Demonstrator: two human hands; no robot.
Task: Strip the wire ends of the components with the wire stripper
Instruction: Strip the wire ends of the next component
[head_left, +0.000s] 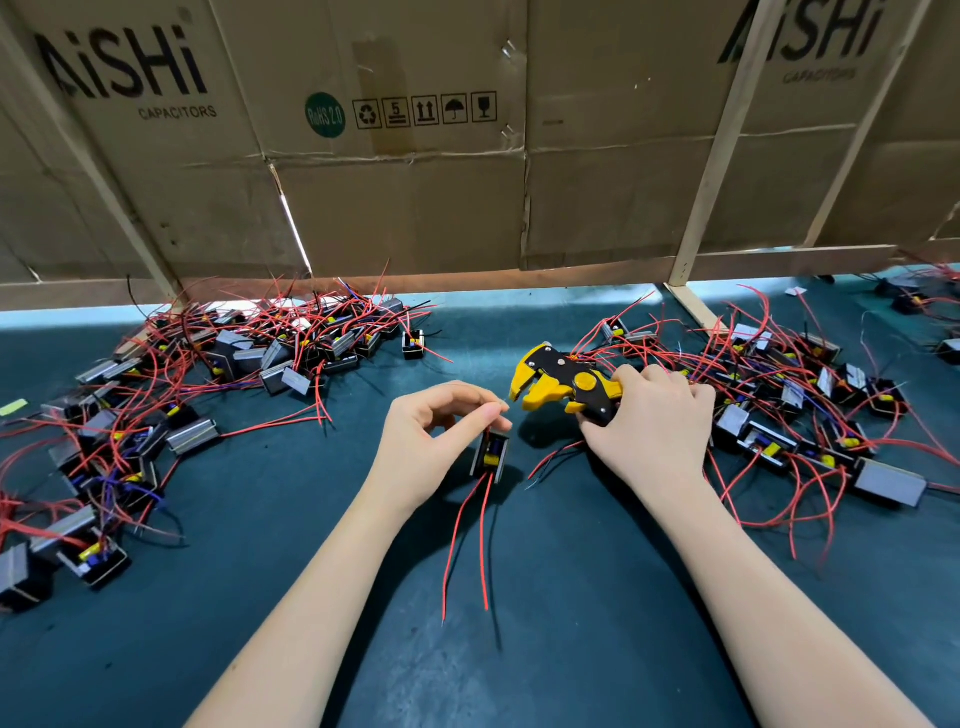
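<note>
Flattened cardboard cartons (395, 156) printed "AiSHi CAPACITORS" wall off the back of a dark teal work mat (545, 597), braced by pale wooden battens (727, 150). On the mat, the left hand (431, 441) pinches a thin wire end between thumb and forefinger, lifting a small black component (491, 453) with a yellow part inside; its two red wires (470, 540) trail toward the viewer. The right hand (652, 426) is wrapped around the handles of a yellow-and-black wire stripper (561, 384), whose jaws stand apart just beside the pinched wire tip, seemingly not touching it. A heap of similar components (218, 374) with red leads lies far left, another heap (789, 405) at right, beyond the right hand.
</note>
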